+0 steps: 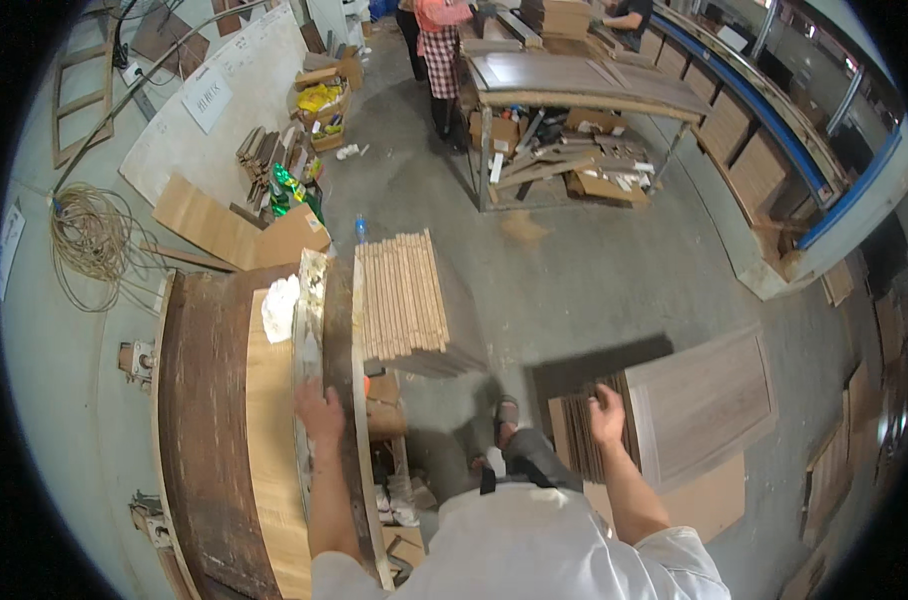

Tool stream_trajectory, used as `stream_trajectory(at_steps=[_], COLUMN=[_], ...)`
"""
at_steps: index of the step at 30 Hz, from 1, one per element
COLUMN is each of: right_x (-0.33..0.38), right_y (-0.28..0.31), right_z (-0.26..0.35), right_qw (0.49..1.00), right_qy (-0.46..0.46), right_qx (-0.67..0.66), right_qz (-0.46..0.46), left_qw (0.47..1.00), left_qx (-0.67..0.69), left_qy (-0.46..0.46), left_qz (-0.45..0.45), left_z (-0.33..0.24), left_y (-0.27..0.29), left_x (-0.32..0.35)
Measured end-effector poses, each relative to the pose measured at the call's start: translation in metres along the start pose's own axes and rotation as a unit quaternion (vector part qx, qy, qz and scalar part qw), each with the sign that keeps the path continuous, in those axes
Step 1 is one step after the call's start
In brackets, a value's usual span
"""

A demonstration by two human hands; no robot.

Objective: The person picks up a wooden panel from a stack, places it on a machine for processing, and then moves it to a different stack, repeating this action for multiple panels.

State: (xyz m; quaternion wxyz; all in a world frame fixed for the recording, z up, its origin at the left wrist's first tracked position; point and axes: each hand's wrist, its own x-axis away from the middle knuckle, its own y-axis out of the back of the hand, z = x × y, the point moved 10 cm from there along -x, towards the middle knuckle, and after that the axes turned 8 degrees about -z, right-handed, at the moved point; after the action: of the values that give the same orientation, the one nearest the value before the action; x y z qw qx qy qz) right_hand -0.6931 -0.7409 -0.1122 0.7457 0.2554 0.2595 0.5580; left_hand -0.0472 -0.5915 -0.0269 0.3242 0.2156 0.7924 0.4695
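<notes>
Panels (579, 440) stand partly hidden by the right hand (606, 414), contact unclear.

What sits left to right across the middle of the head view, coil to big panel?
Coiled tan cable, crumpled white wad, left hand, packed pale-edged rectangular boards, dark sandal, right hand, grey-brown rectangular wood-look panel.

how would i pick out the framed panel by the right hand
From the long workbench at left, go across to the right hand. Just right of it is the framed panel, its broad grey-brown face showing, while the neighbouring panels show mostly edges.
</notes>
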Motion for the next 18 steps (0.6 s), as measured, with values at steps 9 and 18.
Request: stream_trajectory(at_steps=[9, 18], right_x=[-0.053, -0.094], right_y=[-0.268, -0.500], right_z=[0.092, 0.165], right_qw=[0.937, 0.917], right_qy=[-0.070, -0.165], right_qx=[-0.002, -0.190], right_qz=[0.342, 0.310], left_qw=[0.965, 0.961], left_qx=[-0.086, -0.153], left_qy=[0.236, 0.202], left_qz=[0.070, 0.108], left_z=[0.107, 0.096], left_y=[0.001, -0.001], left_x=[0.003, -0.009])
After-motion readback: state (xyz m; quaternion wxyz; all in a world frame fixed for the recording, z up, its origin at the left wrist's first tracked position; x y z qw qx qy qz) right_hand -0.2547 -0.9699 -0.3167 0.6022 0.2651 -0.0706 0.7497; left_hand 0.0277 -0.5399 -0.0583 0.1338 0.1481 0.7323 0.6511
